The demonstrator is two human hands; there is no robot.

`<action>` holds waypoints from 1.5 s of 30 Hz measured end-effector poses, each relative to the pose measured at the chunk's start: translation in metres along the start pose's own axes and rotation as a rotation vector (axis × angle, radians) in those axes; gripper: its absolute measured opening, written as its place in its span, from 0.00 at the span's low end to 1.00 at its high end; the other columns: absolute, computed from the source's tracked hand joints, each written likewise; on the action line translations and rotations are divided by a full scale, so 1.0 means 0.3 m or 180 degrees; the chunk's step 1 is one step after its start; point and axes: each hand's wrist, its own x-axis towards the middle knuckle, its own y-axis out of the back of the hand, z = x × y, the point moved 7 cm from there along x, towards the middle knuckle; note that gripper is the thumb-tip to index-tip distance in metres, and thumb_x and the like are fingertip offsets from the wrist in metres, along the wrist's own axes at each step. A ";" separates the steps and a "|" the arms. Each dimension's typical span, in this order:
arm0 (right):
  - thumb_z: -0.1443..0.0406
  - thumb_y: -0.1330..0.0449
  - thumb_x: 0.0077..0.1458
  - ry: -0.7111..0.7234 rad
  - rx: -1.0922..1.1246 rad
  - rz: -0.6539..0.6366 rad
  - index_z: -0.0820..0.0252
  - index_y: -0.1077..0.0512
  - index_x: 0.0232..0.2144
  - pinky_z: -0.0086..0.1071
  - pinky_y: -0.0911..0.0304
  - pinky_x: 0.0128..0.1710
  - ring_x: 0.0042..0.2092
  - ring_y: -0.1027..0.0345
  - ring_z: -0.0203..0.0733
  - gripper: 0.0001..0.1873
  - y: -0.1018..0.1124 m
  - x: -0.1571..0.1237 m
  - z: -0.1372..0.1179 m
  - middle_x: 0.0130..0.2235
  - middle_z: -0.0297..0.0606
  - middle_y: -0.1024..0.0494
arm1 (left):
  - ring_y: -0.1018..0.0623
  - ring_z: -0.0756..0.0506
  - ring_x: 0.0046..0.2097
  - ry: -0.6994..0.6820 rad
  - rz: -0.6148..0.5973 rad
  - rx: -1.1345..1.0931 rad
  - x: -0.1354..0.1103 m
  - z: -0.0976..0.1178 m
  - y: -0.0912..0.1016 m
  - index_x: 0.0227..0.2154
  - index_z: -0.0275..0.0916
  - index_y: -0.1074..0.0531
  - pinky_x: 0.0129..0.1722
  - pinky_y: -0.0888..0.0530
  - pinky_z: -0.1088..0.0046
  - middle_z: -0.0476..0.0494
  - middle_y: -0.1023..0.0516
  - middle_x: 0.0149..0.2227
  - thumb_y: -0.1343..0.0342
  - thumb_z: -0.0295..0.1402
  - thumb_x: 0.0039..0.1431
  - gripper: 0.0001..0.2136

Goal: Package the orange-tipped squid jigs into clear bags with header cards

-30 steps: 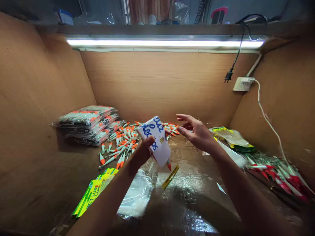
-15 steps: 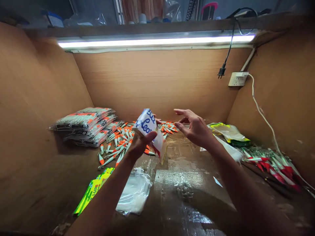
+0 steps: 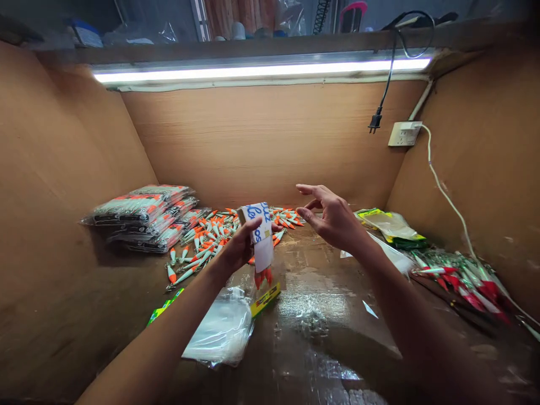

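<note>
My left hand [image 3: 242, 246] is closed around a white paper sleeve [image 3: 258, 219] with blue handwriting. From its lower end hangs a clear bag [image 3: 270, 275] with a yellow label strip [image 3: 265, 299] along its bottom; red-orange lure tips [image 3: 263, 277] show inside. To the right, my right hand [image 3: 331, 216] hovers above the table with fingers apart and nothing visible in it. Beyond my left hand lies a pile of white-and-orange fishing lures [image 3: 211, 239]. Beneath it, clear plastic bags [image 3: 221, 334] lie stacked, and my left forearm partly hides some yellow-green cards [image 3: 164, 308].
Packed bags of lures [image 3: 139, 216] are stacked at the back left. On the right are yellow-edged bags [image 3: 392, 225], a heap of red-and-white lures [image 3: 468, 281] and a white cord [image 3: 447, 197] from the outlet [image 3: 404, 134]. A black plug [image 3: 375, 121] hangs overhead.
My left hand has turned the sleeve more upright and lowered it; the bag with its yellow strip now hangs down in plain view. My right hand stays nearly in place.
</note>
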 end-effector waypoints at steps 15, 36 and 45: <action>0.65 0.40 0.60 0.0033 -0.0109 0.0008 0.55 0.34 0.58 0.42 0.31 0.46 0.40 0.25 0.42 0.24 -0.007 -0.005 0.012 0.55 0.44 0.27 | 0.24 0.38 0.46 -0.0922 -0.0313 0.0093 -0.021 0.084 -0.053 0.51 0.39 0.30 0.44 0.28 0.64 0.37 0.23 0.48 0.33 0.41 0.48 0.27; 0.59 0.35 0.55 -0.0428 0.1977 -0.0886 0.56 0.37 0.61 0.39 0.30 0.48 0.49 0.28 0.42 0.33 -0.246 -0.032 0.046 0.54 0.45 0.26 | 0.24 0.32 0.52 -0.0183 -0.0936 -0.0688 -0.032 -0.122 -0.082 0.54 0.40 0.28 0.45 0.27 0.61 0.35 0.21 0.50 0.32 0.51 0.45 0.34; 0.54 0.33 0.52 -0.1050 0.2726 0.0565 0.58 0.32 0.56 0.34 0.30 0.43 0.42 0.26 0.40 0.31 -0.239 -0.023 0.200 0.43 0.39 0.21 | 0.28 0.30 0.58 -0.0226 -0.1019 -0.1416 -0.017 -0.195 -0.057 0.61 0.36 0.35 0.56 0.35 0.55 0.27 0.26 0.55 0.43 0.62 0.51 0.42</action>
